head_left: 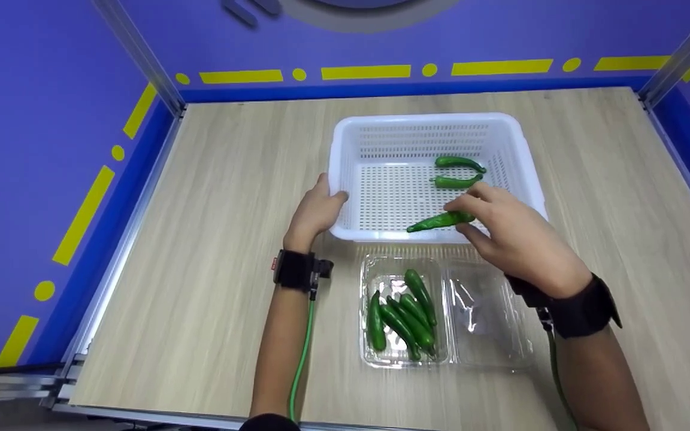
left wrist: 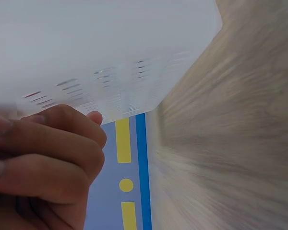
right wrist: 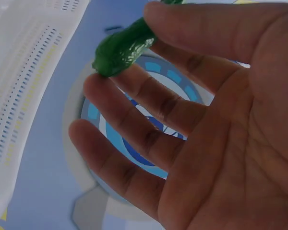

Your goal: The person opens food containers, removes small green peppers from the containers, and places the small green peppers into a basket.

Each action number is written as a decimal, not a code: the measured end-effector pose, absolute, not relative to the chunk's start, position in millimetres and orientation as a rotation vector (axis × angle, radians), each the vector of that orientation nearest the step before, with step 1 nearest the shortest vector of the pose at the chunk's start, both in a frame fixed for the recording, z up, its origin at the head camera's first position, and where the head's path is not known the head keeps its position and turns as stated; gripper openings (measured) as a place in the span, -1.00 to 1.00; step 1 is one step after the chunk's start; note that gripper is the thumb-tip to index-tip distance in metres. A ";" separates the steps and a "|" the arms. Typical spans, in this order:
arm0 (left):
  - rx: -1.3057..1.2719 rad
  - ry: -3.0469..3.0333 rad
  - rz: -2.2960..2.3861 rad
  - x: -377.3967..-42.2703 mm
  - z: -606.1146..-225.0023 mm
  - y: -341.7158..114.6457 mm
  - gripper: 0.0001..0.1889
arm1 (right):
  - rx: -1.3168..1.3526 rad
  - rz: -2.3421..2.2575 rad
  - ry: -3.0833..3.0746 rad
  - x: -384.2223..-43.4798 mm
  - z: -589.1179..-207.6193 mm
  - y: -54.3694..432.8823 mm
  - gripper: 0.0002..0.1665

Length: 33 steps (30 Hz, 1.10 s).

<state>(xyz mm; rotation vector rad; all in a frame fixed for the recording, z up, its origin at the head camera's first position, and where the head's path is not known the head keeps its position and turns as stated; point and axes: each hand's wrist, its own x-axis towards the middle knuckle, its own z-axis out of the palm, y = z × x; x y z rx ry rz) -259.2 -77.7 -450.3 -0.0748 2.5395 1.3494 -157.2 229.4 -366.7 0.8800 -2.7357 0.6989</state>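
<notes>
R grip [head_left: 513, 242]: pinching grn pepper [head_left: 436, 222] — over wht basket [head_left: 390, 194]
L grip [head_left: 314, 214]: holding basket's side
In basket: 2 peppers [head_left: 454, 182]
Clear box [head_left: 388, 270]: more peppers [head_left: 375, 326]

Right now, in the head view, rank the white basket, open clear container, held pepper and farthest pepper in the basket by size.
1. White basket
2. Open clear container
Unranked, both smaller: held pepper and farthest pepper; the held one is nearer the camera and partly hidden, so unsure.
</notes>
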 end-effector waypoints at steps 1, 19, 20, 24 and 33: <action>-0.073 2.541 1.350 -259.1 -450.5 -77.6 -0.49 | 0.868 0.698 -2.737 -157.1 -366.1 231.3 -0.70; -0.072 2.511 1.356 -256.9 -447.3 -77.8 -0.53 | 0.642 0.735 -2.858 -165.8 -360.4 259.8 -0.66; -0.072 2.509 1.355 -257.1 -447.5 -77.9 -0.53 | 0.631 0.736 -2.864 -165.9 -360.1 261.0 -0.65; -0.072 2.514 1.354 -257.6 -448.5 -78.2 -0.53 | 0.592 0.745 -2.882 -167.2 -359.7 265.0 -0.64; -0.080 2.498 1.382 -257.6 -449.6 -78.2 -0.53 | 0.526 0.729 -2.899 -169.2 -360.2 269.9 -0.64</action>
